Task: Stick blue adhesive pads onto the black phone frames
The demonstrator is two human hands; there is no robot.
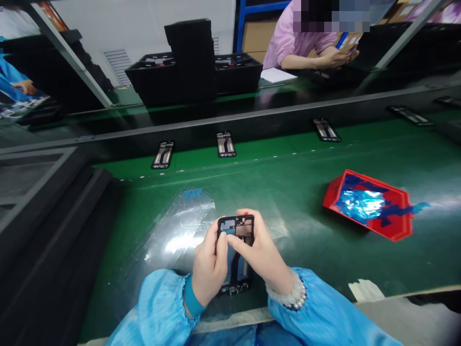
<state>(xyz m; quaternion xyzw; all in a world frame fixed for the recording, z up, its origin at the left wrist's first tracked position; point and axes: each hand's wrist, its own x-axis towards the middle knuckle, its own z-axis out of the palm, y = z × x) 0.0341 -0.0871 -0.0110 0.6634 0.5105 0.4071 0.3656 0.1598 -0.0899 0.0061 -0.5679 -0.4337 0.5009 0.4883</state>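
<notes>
Close to the bench's front edge, an opened phone body (235,269) is held between my two hands, its inner parts facing up. My left hand (211,262) grips the left side, with the thumb on the upper part. From the right, my right hand (261,250) wraps the upper edge, its thumb laid across the inside near the other thumb. A small red bit shows by the right fingers. What lies under both thumbs is hidden. Beneath and to the left, a clear plastic sheet (169,230) with blue tape lies on the green bench.
A red tray (398,230) with shiny blue film pieces stands at right. Several phone bodies (226,144) lie along the far strip. Black foam trays (54,240) are stacked at left; more black bins (194,62) stand behind the rail. A co-worker in pink (288,43) sits opposite.
</notes>
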